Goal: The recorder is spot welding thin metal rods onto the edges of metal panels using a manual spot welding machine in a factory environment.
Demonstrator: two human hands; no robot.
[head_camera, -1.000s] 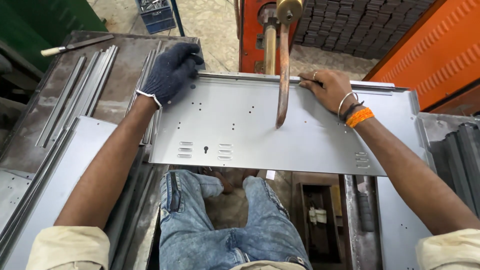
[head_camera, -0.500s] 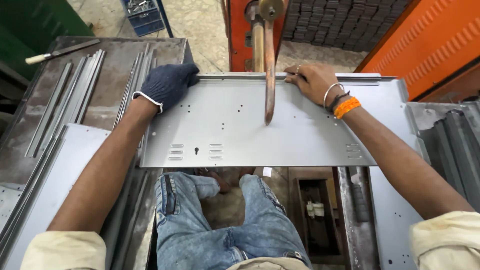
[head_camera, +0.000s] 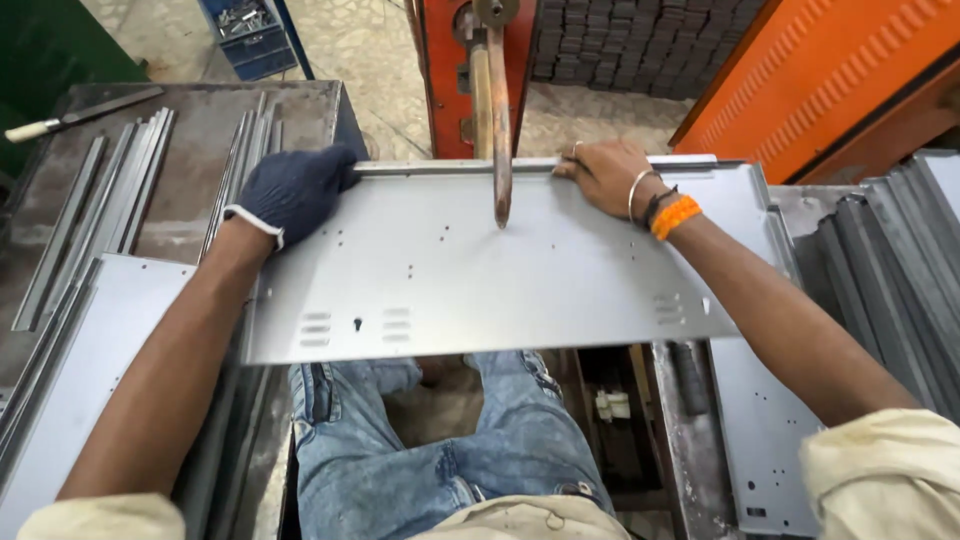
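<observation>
The wide grey metal sheet (head_camera: pixel 500 270) lay flat under the copper rod (head_camera: pixel 500 150), probably stiff, sharp-edged and slippery, so the gloved left hand (head_camera: pixel 295 190) and bare right hand (head_camera: pixel 605 175) gripped its far corners

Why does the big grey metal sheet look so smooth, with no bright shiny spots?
In the head view, soft, even light falls on the metal sheet, so there's no harsh glare; the gloved left hand and bare right hand look sharp, with only faint shadows, and the edges of the picture bend slightly.

The blue crate (head_camera: pixel 243 32) is cut off by the top edge.
</observation>
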